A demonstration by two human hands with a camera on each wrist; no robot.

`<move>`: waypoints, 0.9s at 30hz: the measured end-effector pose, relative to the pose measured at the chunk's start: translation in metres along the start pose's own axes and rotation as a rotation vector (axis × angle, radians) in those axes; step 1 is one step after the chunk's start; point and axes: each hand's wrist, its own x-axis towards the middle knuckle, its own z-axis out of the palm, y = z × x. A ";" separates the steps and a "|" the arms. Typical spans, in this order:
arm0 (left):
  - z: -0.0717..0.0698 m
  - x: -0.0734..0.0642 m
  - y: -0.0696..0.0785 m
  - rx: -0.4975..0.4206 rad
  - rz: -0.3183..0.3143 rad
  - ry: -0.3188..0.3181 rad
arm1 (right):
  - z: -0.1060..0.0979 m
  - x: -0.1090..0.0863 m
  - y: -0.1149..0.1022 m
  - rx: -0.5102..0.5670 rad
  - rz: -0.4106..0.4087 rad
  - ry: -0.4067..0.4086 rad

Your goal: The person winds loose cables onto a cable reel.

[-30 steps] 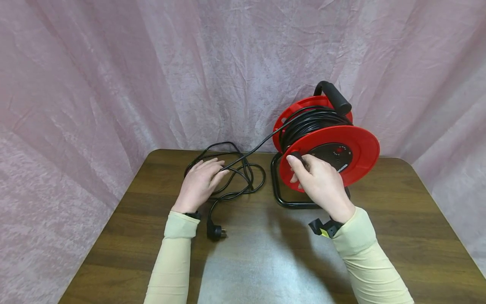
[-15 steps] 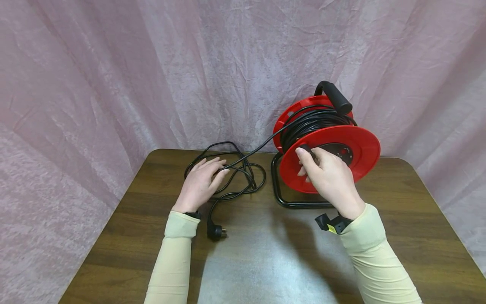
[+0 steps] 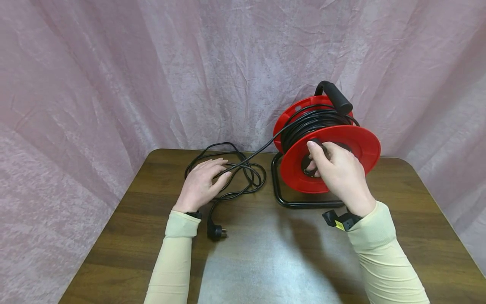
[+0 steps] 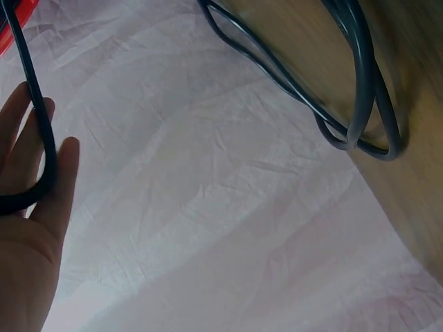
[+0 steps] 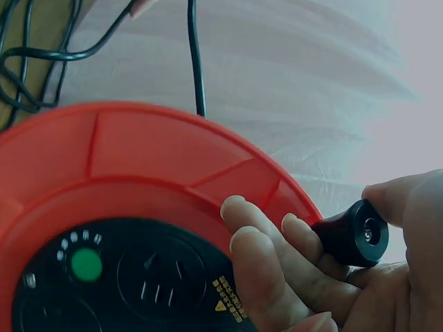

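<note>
Head view, cord reel: red flanges, stands at the right rear of the wooden table (image 3: 258,266); cord reel (image 3: 345,135) set on a black tubular stand (image 3: 303,205), carry handle (image 3: 338,98) at top.
Head view, right hand: right hand (image 3: 339,171) grips the black knob (image 3: 318,144) on the reel's front flange.
Head view, cord: black cord (image 3: 262,146) runs from the reel down to the left hand (image 3: 201,182); loose loops lie on the table around and under that hand.
Head view, left hand: fingers extended, palm down, cord passing beneath between thumb and fingers.
Head view, plug: black plug (image 3: 215,232), pins toward the right, on the table near the left wrist.
Head view, backdrop: pink curtain (image 3: 190,84) behind the table.
Left wrist view, left hand: fingers straight, cord lying across them and bending at the frame's left edge; thumb out of sight.
Right wrist view, right hand: thumb and curled fingers hold the knob, its screw-recessed end exposed.
Right wrist view, panel: black panel (image 5: 104,297) in the reel's face, bearing a green disc (image 5: 86,264), a socket (image 5: 161,275) and yellow print (image 5: 228,299).
</note>
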 end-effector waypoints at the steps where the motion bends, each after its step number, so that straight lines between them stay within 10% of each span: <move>1: 0.000 0.000 0.000 -0.007 0.001 0.008 | -0.001 0.000 0.000 -0.003 0.004 0.004; 27: -0.001 -0.003 0.002 -0.193 -0.014 0.059 | -0.025 0.005 0.018 -0.154 0.024 0.113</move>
